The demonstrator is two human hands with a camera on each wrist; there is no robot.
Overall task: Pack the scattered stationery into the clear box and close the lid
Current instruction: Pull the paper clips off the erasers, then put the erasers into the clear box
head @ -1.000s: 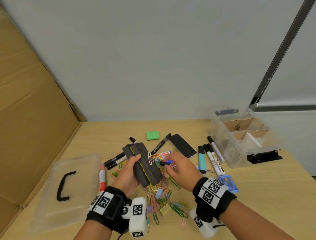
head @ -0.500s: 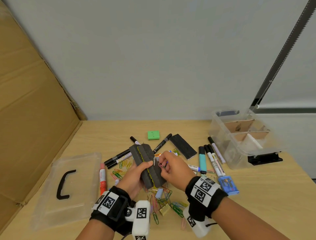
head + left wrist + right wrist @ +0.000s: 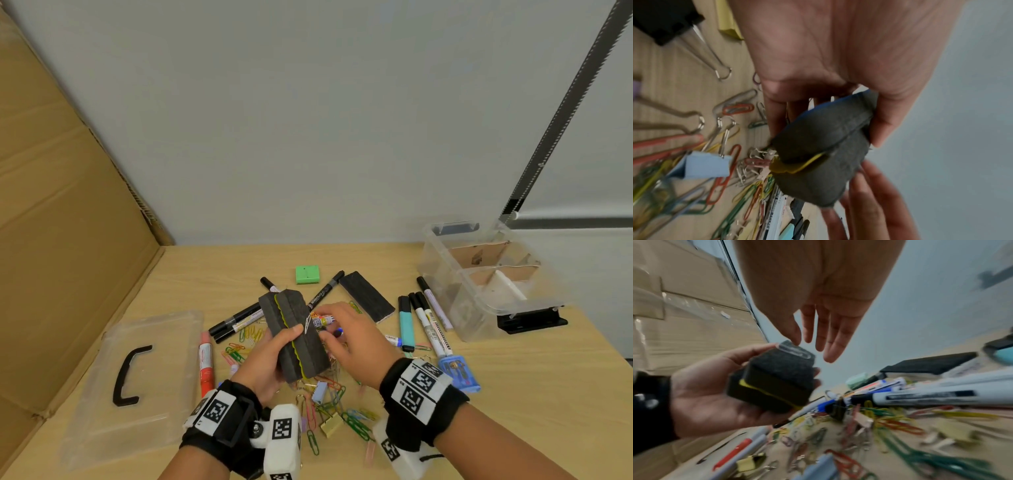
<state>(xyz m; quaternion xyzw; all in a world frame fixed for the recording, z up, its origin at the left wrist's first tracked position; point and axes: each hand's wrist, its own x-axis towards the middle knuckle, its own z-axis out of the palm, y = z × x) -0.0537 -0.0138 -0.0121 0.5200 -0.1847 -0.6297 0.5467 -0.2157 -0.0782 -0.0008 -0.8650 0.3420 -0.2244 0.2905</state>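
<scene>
My left hand (image 3: 274, 356) grips a dark grey foam eraser (image 3: 294, 337) with a yellow wavy layer, lifted above the pile. A pale paper clip (image 3: 307, 324) lies on the eraser's upper face (image 3: 781, 368). My right hand (image 3: 346, 337) hovers just right of the eraser with straight fingers (image 3: 830, 340); its thumb tip touches the eraser's edge by the clip (image 3: 795, 350) and it holds nothing. The clear box (image 3: 445, 274) stands open at the back right with cardboard dividers inside. Its lid (image 3: 154, 404) with a black handle (image 3: 130, 375) lies flat at the left.
Coloured paper clips and binder clips (image 3: 335, 407) litter the desk under my hands. Markers (image 3: 428, 322), a teal highlighter (image 3: 406, 323), a second black eraser (image 3: 368, 301), a green block (image 3: 307, 274), a red marker (image 3: 206, 363) and a blue sharpener (image 3: 457, 373) lie around. Cardboard (image 3: 68, 240) walls the left side.
My right hand left the pile and pinched a clip at the eraser; now its fingers have straightened and drawn slightly right. The left hand has turned the eraser more upright.
</scene>
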